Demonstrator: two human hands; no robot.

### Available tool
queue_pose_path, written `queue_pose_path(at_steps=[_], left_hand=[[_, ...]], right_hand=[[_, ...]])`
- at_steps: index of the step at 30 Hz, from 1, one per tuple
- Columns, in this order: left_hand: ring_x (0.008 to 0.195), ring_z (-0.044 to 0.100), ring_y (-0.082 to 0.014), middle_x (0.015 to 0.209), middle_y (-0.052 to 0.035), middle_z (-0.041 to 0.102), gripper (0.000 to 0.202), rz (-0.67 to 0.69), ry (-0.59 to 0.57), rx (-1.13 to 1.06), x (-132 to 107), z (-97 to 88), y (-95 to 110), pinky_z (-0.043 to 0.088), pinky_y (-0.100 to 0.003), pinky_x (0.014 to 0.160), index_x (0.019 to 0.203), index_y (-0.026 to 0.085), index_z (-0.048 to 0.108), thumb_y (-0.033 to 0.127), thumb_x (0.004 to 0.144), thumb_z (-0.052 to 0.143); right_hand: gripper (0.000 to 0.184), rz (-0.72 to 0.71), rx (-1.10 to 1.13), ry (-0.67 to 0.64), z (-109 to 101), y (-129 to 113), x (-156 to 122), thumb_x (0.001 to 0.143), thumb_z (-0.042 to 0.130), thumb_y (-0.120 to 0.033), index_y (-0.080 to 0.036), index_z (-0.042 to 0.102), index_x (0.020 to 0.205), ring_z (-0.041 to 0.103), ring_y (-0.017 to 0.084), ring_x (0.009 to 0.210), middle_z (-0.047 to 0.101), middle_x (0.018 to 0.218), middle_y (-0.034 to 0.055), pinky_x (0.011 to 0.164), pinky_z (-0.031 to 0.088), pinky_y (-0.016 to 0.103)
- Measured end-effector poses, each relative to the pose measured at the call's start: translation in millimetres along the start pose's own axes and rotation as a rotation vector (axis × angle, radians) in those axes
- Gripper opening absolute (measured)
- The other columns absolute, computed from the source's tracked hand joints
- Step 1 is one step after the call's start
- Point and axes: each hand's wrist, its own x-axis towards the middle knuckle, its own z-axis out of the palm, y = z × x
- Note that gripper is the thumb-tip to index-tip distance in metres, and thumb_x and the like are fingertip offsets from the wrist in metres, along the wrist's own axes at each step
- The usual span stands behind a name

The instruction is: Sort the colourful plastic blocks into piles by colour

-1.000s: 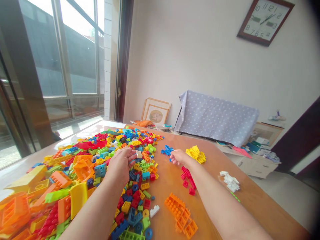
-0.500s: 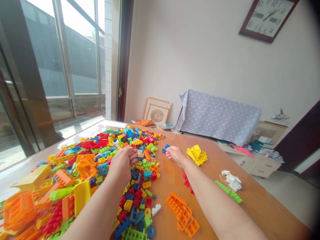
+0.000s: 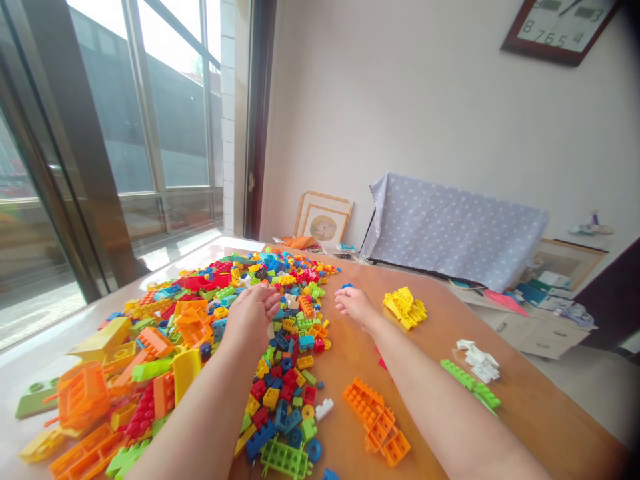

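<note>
My left hand (image 3: 253, 312) is over the right part of a large mixed pile of toy building bricks (image 3: 287, 343). Its fingers are curled inward, and whatever they hold is hidden. Right of the pile, my right hand (image 3: 357, 308) is low over the table with its fingers bent together. What is in them does not show. Just beyond these fingers, a few blue bricks (image 3: 347, 286) peek out, partly covered by the hand. Red bricks (image 3: 381, 360) are mostly hidden by my right forearm.
Separate groups on the brown table (image 3: 430, 413) are yellow bricks (image 3: 406, 308), white bricks (image 3: 479, 360), green bricks (image 3: 470, 385) and orange bricks (image 3: 377, 420). A loose white brick (image 3: 325, 409) lies at the pile's edge. Behind stands something under a dotted cloth (image 3: 455, 227).
The view has shifted, so the scene sits further right. My right hand now covers more of the blue bricks. My left hand has moved slightly left over the pile.
</note>
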Motion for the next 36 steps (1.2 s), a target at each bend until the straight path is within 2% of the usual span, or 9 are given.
queue_pose_path(at_steps=[3, 6, 10, 17, 22, 24, 27, 30, 36], left_hand=[[0.088, 0.073, -0.0198, 0.102, -0.0109, 0.072, 0.022, 0.048, 0.02, -0.026, 1, -2.6, 5, 0.06, -0.031, 0.074, 0.097, 0.017, 0.065, 0.02, 0.077, 0.072], [0.088, 0.074, -0.0204, 0.102, -0.0105, 0.072, 0.023, 0.097, 0.054, -0.024, -3, -4.1, 14, 0.06, -0.032, 0.076, 0.097, 0.018, 0.065, 0.018, 0.075, 0.072], [0.083, 0.073, -0.019, 0.1, -0.0083, 0.071, 0.023, 0.151, 0.063, -0.002, -13, -5.1, 27, 0.058, -0.033, 0.077, 0.097, 0.019, 0.065, 0.017, 0.075, 0.069], [0.091, 0.071, -0.0199, 0.105, -0.0081, 0.072, 0.027, 0.155, 0.09, 0.044, -14, -8.7, 34, 0.053, -0.031, 0.075, 0.098, 0.02, 0.067, 0.019, 0.071, 0.069], [0.097, 0.072, -0.0209, 0.106, -0.0058, 0.073, 0.028, 0.113, 0.081, 0.089, -16, -9.5, 36, 0.048, -0.031, 0.077, 0.097, 0.021, 0.067, 0.022, 0.07, 0.069], [0.096, 0.072, -0.0208, 0.105, -0.0061, 0.073, 0.028, 0.1, 0.08, 0.079, -16, -9.4, 37, 0.047, -0.031, 0.078, 0.097, 0.021, 0.067, 0.022, 0.069, 0.069], [0.095, 0.072, -0.0209, 0.103, -0.0067, 0.074, 0.028, 0.1, 0.061, 0.048, -15, -9.8, 36, 0.048, -0.032, 0.079, 0.097, 0.02, 0.066, 0.022, 0.069, 0.07], [0.094, 0.072, -0.0211, 0.103, -0.0074, 0.074, 0.028, 0.108, 0.045, 0.05, -12, -10.9, 32, 0.048, -0.032, 0.078, 0.097, 0.021, 0.066, 0.025, 0.07, 0.071], [0.094, 0.072, -0.0228, 0.106, -0.0084, 0.074, 0.024, 0.104, 0.04, 0.063, -12, -10.2, 30, 0.047, -0.031, 0.074, 0.095, 0.021, 0.066, 0.029, 0.073, 0.072]], right_hand=[[0.017, -0.135, -0.031, -0.136, 9, -8, -24, 0.081, 0.063, -0.024, -0.019, 0.071, 0.095, 0.067, 0.015, 0.079, 0.072, 0.089, 0.0013, 0.069, 0.051, 0.022], [0.021, -0.366, -0.18, -0.286, 19, -17, -57, 0.081, 0.064, -0.023, -0.021, 0.074, 0.099, 0.066, 0.017, 0.082, 0.074, 0.092, 0.0011, 0.071, 0.05, 0.023], [0.03, -0.583, -0.408, -0.32, 26, -31, -91, 0.082, 0.066, -0.023, -0.026, 0.075, 0.111, 0.066, 0.018, 0.088, 0.072, 0.11, 0.0025, 0.078, 0.049, 0.026], [0.037, -0.547, -0.374, -0.238, 53, -56, -92, 0.084, 0.063, -0.022, -0.024, 0.072, 0.121, 0.065, 0.015, 0.079, 0.07, 0.116, 0.0042, 0.08, 0.051, 0.029], [0.05, -0.584, -0.318, -0.202, 76, -68, -79, 0.08, 0.061, -0.013, -0.025, 0.067, 0.129, 0.066, 0.017, 0.089, 0.068, 0.125, 0.0042, 0.084, 0.052, 0.028], [0.047, -0.562, -0.308, -0.188, 78, -70, -76, 0.079, 0.06, -0.013, -0.024, 0.069, 0.123, 0.066, 0.018, 0.09, 0.071, 0.115, 0.003, 0.083, 0.052, 0.028], [0.027, -0.495, -0.305, -0.189, 75, -69, -73, 0.08, 0.06, -0.016, -0.023, 0.074, 0.102, 0.066, 0.017, 0.083, 0.074, 0.092, -0.0002, 0.075, 0.05, 0.026], [0.013, -0.427, -0.374, -0.26, 73, -66, -76, 0.082, 0.063, -0.023, -0.023, 0.074, 0.089, 0.063, 0.015, 0.072, 0.071, 0.079, -0.002, 0.064, 0.045, 0.024], [0.013, -0.413, -0.592, -0.372, 84, -60, -82, 0.075, 0.077, -0.033, -0.022, 0.07, 0.073, 0.056, 0.014, 0.065, 0.062, 0.066, -0.0029, 0.058, 0.036, 0.023]])
